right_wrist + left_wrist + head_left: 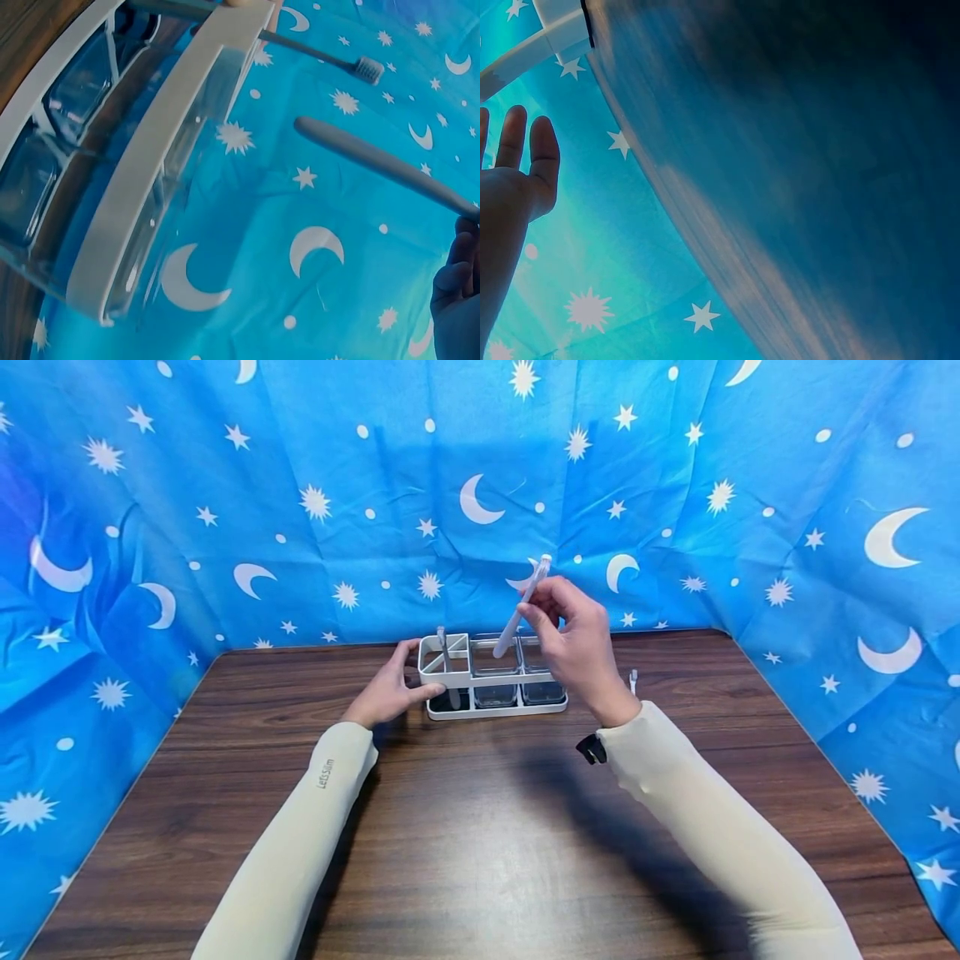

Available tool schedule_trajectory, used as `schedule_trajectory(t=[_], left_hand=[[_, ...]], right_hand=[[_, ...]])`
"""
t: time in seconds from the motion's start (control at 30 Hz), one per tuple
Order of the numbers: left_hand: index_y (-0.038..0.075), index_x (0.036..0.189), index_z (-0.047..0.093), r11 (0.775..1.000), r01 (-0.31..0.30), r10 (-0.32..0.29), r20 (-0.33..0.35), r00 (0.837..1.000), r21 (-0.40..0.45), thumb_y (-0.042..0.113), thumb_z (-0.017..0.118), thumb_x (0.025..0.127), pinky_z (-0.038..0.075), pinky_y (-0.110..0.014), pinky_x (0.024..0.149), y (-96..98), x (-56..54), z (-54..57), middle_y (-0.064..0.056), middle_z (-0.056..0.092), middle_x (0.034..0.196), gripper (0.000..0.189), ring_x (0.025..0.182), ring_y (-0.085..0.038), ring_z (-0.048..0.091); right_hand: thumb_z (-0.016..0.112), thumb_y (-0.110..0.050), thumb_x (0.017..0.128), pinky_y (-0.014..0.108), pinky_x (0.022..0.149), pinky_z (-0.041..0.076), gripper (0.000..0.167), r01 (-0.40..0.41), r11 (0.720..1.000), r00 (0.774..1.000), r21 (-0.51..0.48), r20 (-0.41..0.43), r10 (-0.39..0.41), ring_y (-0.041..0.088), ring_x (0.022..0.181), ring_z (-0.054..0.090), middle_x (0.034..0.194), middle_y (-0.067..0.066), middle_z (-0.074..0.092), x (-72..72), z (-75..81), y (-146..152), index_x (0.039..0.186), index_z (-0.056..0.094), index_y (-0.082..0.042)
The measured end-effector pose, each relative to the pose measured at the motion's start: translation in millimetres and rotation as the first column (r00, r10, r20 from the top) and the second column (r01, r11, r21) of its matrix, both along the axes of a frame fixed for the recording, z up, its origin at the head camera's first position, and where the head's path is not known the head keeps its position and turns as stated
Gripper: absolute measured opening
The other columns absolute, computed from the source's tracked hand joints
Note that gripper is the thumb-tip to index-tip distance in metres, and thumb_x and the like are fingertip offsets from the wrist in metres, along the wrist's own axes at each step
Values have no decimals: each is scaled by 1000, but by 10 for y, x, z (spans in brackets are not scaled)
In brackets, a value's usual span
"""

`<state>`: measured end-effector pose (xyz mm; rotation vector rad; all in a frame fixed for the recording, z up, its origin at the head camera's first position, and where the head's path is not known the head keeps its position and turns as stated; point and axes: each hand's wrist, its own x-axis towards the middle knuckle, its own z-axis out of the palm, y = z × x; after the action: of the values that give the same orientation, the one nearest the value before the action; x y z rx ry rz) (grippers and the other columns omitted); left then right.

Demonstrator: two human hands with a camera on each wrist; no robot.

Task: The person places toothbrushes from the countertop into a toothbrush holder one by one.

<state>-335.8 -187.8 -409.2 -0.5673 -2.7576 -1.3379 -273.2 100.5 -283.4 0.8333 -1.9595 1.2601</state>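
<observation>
A white toothbrush holder [495, 680] with clear cups stands near the table's back edge. My left hand [386, 687] grips its left end, thumb at the front and fingers around the side. One grey toothbrush [444, 652] stands in the left divided section, its bristled head up in the right wrist view. Above the middle cup, my right hand [573, 631] pinches a pale toothbrush [513, 625], tilted with its handle end down and head up. The right wrist view shows that toothbrush's rounded handle [375, 161] apart from the holder. In the left wrist view, part of the holder [562, 30] appears beside the left fingers.
Another toothbrush [633, 680] shows partly behind the right wrist, at the holder's right. The dark wood-grain table [450, 860] reaches a blue curtain [420, 510] with moons and stars at the back and sides. A black strap piece [592, 749] hangs at the right cuff.
</observation>
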Motion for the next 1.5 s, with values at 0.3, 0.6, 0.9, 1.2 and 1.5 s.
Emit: schedule_trajectory(t=[0.3, 0.6, 0.9, 1.2, 1.5], left_hand=[[22, 143, 26, 1000, -2, 2, -3, 1000, -7, 55, 72, 76, 44, -47, 88, 7, 0, 12, -7, 43, 132, 88, 111, -28, 48], [20, 143, 27, 1000, -20, 19, -10, 1000, -21, 58, 71, 75, 46, -47, 85, 12, -6, 21, -9, 45, 130, 90, 107, -26, 50], [38, 149, 14, 997, -37, 36, -17, 999, -63, 60, 69, 76, 45, -49, 87, 15, 20, 22, -7, 44, 130, 94, 111, -25, 47], [35, 149, 20, 999, -8, 7, -41, 999, -40, 57, 69, 78, 46, -47, 85, 5, -4, -2, -5, 45, 127, 89, 108, -23, 48], [34, 149, 21, 1000, 0, -1, -46, 999, -30, 56, 70, 78, 47, -46, 82, 8, -16, 4, -5, 44, 128, 89, 108, -24, 48]], right_hand=[[63, -11, 91, 27, 56, 40, 11, -60, 998, 998, -21, -17, 59, 13, 67, 47, 99, 2, 64, -49, -75, -186, 99, 65, -4], [63, -16, 91, 28, 55, 41, 11, -48, 999, 998, 25, 32, 47, 13, 68, 48, 96, 0, 64, -109, -204, -328, 97, 67, -8], [63, -13, 91, 27, 57, 43, 7, -51, 995, 996, 90, 75, 45, 11, 69, 48, 87, -5, 60, -200, -349, -463, 97, 66, -10], [60, -12, 93, 27, 60, 43, 6, -54, 985, 988, 166, 150, 29, 11, 71, 48, 87, -5, 59, -268, -459, -560, 97, 65, -12], [59, -15, 94, 28, 64, 44, 8, -56, 972, 979, 228, 204, 8, 13, 74, 49, 87, -5, 59, -316, -530, -594, 97, 65, -11]])
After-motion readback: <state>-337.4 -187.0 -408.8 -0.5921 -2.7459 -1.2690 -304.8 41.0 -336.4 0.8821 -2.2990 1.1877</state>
